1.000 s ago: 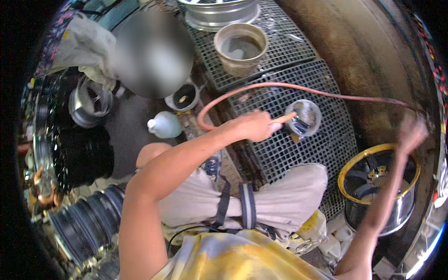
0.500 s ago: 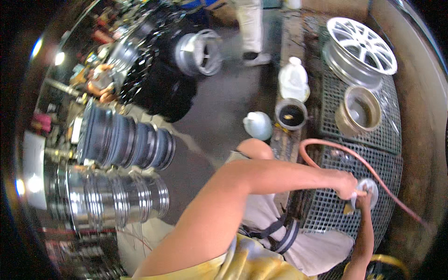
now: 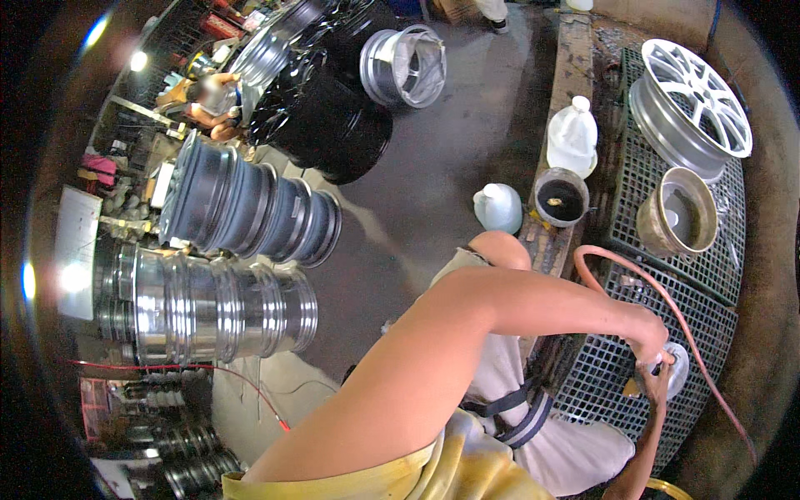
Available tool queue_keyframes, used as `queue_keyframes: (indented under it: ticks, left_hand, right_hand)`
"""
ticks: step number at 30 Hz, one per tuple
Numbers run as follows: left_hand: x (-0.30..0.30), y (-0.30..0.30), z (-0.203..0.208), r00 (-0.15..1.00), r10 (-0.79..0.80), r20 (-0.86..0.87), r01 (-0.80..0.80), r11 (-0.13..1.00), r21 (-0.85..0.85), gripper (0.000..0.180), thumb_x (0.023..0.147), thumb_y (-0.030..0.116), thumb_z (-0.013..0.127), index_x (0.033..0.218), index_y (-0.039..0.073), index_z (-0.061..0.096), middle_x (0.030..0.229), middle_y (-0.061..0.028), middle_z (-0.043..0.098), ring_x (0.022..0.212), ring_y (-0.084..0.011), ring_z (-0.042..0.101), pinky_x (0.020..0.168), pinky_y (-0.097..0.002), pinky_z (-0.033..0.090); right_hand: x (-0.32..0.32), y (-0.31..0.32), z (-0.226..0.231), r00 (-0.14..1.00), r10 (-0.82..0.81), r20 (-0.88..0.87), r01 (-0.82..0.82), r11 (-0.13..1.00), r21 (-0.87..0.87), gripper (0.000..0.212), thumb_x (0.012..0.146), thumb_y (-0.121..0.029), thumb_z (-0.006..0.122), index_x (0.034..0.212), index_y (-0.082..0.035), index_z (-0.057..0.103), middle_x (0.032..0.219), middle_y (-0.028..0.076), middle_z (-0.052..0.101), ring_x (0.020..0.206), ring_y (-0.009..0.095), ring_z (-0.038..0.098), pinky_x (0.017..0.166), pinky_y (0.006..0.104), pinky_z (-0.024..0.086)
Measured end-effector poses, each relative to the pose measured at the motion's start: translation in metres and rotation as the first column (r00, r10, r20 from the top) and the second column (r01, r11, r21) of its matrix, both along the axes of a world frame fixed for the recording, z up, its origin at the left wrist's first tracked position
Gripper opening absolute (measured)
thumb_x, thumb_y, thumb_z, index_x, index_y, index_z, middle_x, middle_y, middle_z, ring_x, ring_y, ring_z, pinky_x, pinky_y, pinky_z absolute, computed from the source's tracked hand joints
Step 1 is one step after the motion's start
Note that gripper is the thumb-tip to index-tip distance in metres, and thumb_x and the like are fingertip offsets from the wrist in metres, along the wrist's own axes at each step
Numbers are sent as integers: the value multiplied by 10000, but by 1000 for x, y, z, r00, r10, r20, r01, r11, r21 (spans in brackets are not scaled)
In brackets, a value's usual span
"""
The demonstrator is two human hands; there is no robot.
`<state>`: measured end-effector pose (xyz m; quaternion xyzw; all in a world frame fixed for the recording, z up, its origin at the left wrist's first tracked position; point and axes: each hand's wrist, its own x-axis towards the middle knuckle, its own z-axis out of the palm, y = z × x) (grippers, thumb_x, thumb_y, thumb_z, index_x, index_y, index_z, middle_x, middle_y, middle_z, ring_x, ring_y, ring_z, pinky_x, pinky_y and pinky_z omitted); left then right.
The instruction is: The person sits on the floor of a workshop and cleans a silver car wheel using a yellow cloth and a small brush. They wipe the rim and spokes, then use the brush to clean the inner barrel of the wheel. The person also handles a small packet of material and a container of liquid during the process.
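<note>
Over the near grate, my left hand [image 3: 650, 335] and my right hand [image 3: 657, 382] meet at a round, pale grey disc-like piece [image 3: 679, 372]. The fingers of both are curled closed against it, with the left hand above the right. How much each one bears is hard to see, since fingers overlap. A small yellow-brown scrap [image 3: 632, 388] shows beside my right hand. A pink hose [image 3: 667, 287] loops across the grate just past the disc.
Dark plastic grates [image 3: 604, 367] carry a silver alloy wheel [image 3: 692, 108] and a metal pot [image 3: 679, 212]. On a wooden beam stand a white jug [image 3: 572, 137] and a dark-filled bucket [image 3: 561, 198]. A bluish jug [image 3: 498, 208] sits on the floor. Stacked wheel rims [image 3: 225, 304] line the left.
My view has shifted, so the scene sits further right. Both hands remain together on the disc over the grate. The person at the back has moved away, leaving only a foot and lower leg showing.
</note>
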<state>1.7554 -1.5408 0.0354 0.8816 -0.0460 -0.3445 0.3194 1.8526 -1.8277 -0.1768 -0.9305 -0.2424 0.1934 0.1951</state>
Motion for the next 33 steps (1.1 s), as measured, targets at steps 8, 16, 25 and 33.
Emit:
queue_keyframes:
  ticks: [8, 16, 25, 33]
  left_hand:
    - [8, -21, -20, 988, -142, -57, 141, 990, -18, 385, 899, 351, 483, 1209, 201, 654, 1026, -185, 679, 954, -373, 646, 832, -452, 508]
    - [-22, -5, 29, 955, -203, 216, 226, 970, -86, 523, 990, 342, 351, 1465, 499, 196, 1030, -238, 634, 925, -395, 640, 830, -508, 508]
    - [-4, 15, 33, 946, -70, 316, 150, 960, -237, 620, 958, 189, 365, 1494, 442, 182, 677, -194, 608, 487, -247, 622, 428, -349, 529]
    - [0, 24, 41, 917, -23, 399, 147, 947, -284, 568, 1022, 258, 320, 1528, 349, 79, 509, -115, 521, 409, -217, 558, 386, -365, 501]
  right_hand:
    - [16, -16, -12, 994, 61, -90, -63, 998, -20, 632, 805, -273, 647, 1333, 4, 439, 1321, 156, 526, 1177, 327, 536, 1072, 464, 370]
    - [4, -40, 45, 601, -33, -799, 477, 817, 325, 598, 772, -229, 635, 1299, 3, 469, 1303, 163, 531, 1161, 341, 538, 1063, 497, 378]
    - [-39, -80, 17, 354, 157, -922, 935, -49, 350, 630, 732, -118, 606, 1332, 0, 456, 1290, 157, 559, 1184, 342, 536, 1037, 527, 413]
    - [-22, -77, 103, 502, -9, -865, 857, -128, 499, 664, 755, -133, 583, 1377, 16, 404, 1349, 199, 499, 1234, 382, 493, 1087, 546, 355]
